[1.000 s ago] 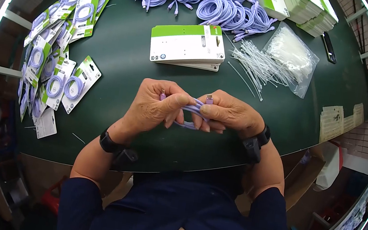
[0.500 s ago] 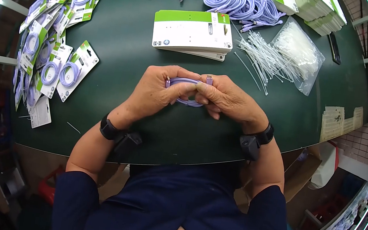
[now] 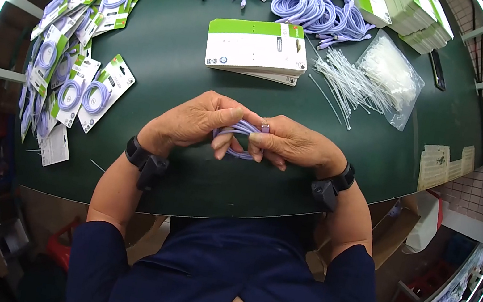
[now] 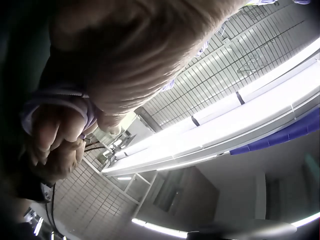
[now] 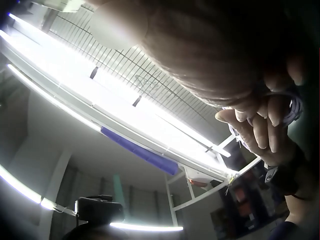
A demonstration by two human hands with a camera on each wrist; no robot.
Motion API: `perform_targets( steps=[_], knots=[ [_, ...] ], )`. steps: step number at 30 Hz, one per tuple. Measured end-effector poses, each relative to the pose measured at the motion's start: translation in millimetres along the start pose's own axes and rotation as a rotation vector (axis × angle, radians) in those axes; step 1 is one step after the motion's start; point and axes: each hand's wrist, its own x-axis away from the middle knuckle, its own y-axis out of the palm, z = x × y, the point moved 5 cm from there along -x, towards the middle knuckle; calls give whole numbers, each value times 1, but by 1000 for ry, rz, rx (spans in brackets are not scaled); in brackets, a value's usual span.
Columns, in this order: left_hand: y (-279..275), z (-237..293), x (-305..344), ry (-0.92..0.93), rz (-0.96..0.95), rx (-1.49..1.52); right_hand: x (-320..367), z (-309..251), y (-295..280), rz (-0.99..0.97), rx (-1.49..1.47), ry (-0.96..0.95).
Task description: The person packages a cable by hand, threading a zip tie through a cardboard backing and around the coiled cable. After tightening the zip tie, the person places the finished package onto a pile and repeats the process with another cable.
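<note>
Between the two hands is a coiled lilac cable (image 3: 242, 128), held just above the near part of the table. My left hand (image 3: 195, 120) grips the left side of the loops, its thumb on top and its index finger reaching across toward the right hand. On the other side, my right hand (image 3: 300, 144) pinches the coil between thumb and fingers. A metal-tipped plug (image 3: 265, 127) pokes up beside the right thumb. In the left wrist view, a loop of the cable (image 4: 60, 92) passes around fingers. The right wrist view shows part of the coil (image 5: 296, 111) beyond dark, close fingers.
A stack of white-and-green cards (image 3: 256, 50) lies ahead of the hands. Loose white cable ties (image 3: 351, 83) and a bag of ties (image 3: 393, 74) lie right of it. Many lilac cables (image 3: 313, 5) are heaped behind. Carded cables (image 3: 70, 88) pile up at left; a black-handled tool (image 3: 437, 71) lies far right.
The left hand has shifted its hold on the coil, and its index finger now stretches toward the right thumb. The plug seen earlier by the left hand is now hidden. The right hand keeps its pinch.
</note>
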Motion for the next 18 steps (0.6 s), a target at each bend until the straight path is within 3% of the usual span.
perform_targets(
  steps=[3,6,8,12,18],
  knots=[
    [-2,-3,-4,125,156,139,2,-4,1,-14,0,-20],
    [-2,0,-3,210,313,230,1,-5,-7,200,-283,-98],
    [-2,8,1,263,472,286,1,-7,-7,228,-263,-122],
    [-2,0,-5,380,411,204,1,-8,-8,287,-242,-136],
    [1,-1,-6,386,406,-49,0,-2,-8,289,-204,-58]
  ],
)
